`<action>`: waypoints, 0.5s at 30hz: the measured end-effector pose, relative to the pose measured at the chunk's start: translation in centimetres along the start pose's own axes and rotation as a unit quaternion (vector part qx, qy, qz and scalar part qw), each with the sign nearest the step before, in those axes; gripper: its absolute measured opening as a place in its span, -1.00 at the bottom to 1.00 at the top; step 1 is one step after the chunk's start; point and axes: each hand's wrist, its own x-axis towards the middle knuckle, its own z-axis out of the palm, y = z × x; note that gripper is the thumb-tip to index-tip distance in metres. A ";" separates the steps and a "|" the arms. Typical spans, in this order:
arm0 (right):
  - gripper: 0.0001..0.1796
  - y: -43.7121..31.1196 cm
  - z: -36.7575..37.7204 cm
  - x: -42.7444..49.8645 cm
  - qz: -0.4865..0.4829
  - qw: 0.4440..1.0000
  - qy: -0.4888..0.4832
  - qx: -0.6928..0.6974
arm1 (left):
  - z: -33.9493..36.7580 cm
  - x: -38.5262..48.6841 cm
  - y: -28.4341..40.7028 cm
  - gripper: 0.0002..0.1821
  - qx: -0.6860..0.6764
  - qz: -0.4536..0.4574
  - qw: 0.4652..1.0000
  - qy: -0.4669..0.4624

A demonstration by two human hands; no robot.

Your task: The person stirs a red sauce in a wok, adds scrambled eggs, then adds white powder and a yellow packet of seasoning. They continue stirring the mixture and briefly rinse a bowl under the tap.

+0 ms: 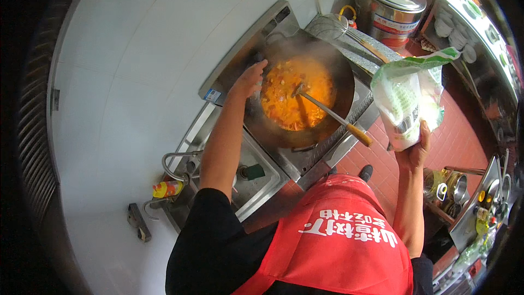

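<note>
My left hand (pixel 250 77) reaches over the left rim of a large dark wok (pixel 344 78); a small, blurred thing shows beneath its fingers, and whether it is held cannot be told. Steaming orange stew (pixel 282 102) with chunks fills the bottom of the wok. A metal ladle (pixel 321 106) stands in the stew, its wooden handle resting across the near right rim, untouched. On the right, my right hand (pixel 414 147) holds up a green-and-white plastic bag (pixel 399 106) with white contents, gripping it from below, beyond the stove's right edge.
A steel sink (pixel 262 188) with a curved tap (pixel 176 154) adjoins the stove's left side. Behind the wok at right lie a wire strainer (pixel 327 26) and a lidded steel pot (pixel 389 4). Shelving with dishes lines the right; a cart (pixel 470 213) holds containers.
</note>
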 end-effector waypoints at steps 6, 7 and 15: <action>-0.38 -1.3 -2.3 -0.9 -0.003 0.999 0.005 0.050 | -0.3 -0.3 -0.5 -0.19 -0.162 0.157 0.966 -0.127; -0.40 -1.1 -3.2 -0.9 0.009 0.998 0.012 0.066 | 0.7 0.7 -2.2 -0.24 0.071 0.113 0.988 -0.076; -0.34 0.3 -5.1 -2.2 0.023 0.997 0.033 0.071 | 3.6 0.2 -5.8 -0.47 0.225 0.185 0.943 0.160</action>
